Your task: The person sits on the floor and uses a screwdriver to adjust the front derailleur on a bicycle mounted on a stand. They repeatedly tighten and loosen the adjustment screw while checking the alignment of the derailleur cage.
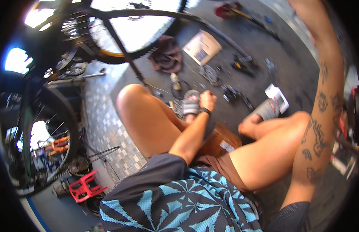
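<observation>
My left hand (207, 101), with a dark band on its wrist, is low beside my left sandal (191, 103). Its fingers look curled; whatever they may hold is too small to make out. Just right of it a cluster of dark metal bike parts (232, 93) lies on the dark mat, and a heaped bike chain (210, 75) is a little farther off. My tattooed right arm reaches up along the right side. My right hand (303, 11) is blurred and cut off by the top edge, its fingers out of sight.
A bicycle wheel (106, 58) and frame tube (148, 14) hang over the upper left. On the mat are a brown cloth (166, 54), a cardboard piece (203, 47), a yellow-and-black tool (241, 67) and a white card (278, 96). A red plastic stool (86, 187) stands lower left.
</observation>
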A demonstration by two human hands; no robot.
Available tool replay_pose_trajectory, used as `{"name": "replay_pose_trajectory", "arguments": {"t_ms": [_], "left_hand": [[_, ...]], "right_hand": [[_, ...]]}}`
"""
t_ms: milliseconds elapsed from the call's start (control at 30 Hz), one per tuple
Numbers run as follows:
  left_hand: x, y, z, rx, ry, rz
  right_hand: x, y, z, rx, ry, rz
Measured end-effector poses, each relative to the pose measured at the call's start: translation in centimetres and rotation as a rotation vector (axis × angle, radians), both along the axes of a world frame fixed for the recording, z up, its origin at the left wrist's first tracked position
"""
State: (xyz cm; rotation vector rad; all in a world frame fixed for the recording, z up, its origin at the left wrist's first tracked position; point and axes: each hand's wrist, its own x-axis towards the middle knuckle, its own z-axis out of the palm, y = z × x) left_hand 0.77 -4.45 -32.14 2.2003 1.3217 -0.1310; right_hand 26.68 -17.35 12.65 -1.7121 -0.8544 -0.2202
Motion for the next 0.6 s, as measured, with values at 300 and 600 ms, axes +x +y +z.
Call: {"name": "replay_pose_trajectory", "arguments": {"t_ms": [300,600], "left_hand": [[-3.3,4.2,44.2,-0.422,-1.1,-0.429],[-5.0,3.6,36.5,-0.454,-0.544,-0.493]], "right_hand": [[-1.9,7.0,0.4,-0.017,-0.021,0.194],[-7.1,8.4,3.5,0.042,-0.096,0.217]]}}
